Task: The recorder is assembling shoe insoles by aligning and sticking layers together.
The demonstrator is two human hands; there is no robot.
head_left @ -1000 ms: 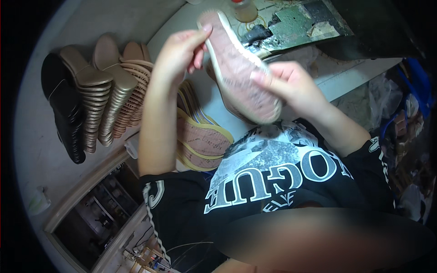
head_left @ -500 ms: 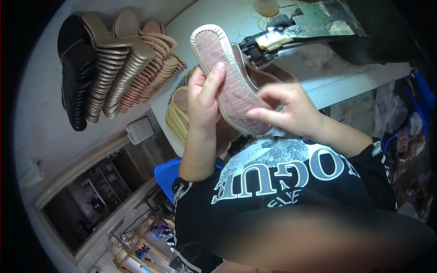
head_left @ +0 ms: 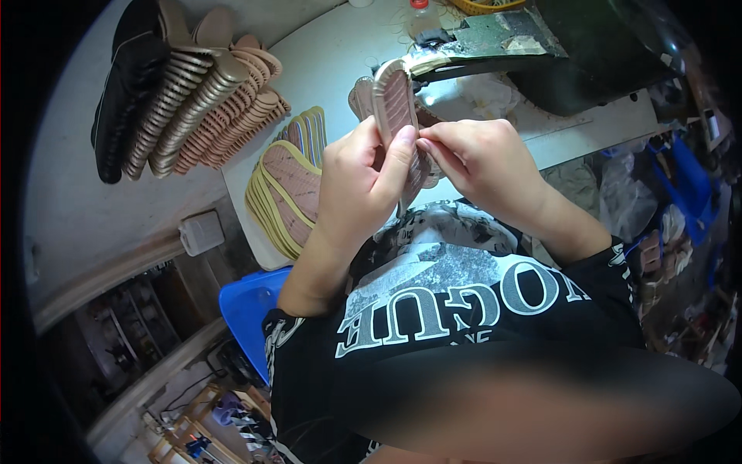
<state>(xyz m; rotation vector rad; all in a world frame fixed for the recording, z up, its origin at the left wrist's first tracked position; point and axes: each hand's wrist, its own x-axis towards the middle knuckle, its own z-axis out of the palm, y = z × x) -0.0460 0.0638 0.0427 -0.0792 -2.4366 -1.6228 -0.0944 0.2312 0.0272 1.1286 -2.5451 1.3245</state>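
Observation:
A shoe insole [head_left: 396, 89] with a pinkish-brown underside and a pale metallic rim stands nearly edge-on in front of my chest. My left hand [head_left: 357, 170] is closed round it, the thumb lying along its underside. At the insole's right edge, my right hand [head_left: 491, 158] has thumb and forefinger pinched together. Whatever is between those fingertips is too small to make out. Behind the held piece, more pinkish-brown insoles [head_left: 361, 97] lie on the white table [head_left: 309, 69], partly hidden.
Yellow-edged insoles [head_left: 286, 182] are fanned out on the table's left. Farther left stand rows of black [head_left: 133, 108], gold [head_left: 202, 108] and pink insoles [head_left: 251, 116]. A worn green machine [head_left: 502, 39] occupies the back, beside a red-capped bottle [head_left: 422, 22]. A blue chair [head_left: 251, 305] is at lower left.
The insole has turned from showing its broad underside to nearly edge-on. My right hand has gone from lying over its lower part to a pinch at its edge. The whole view has shifted.

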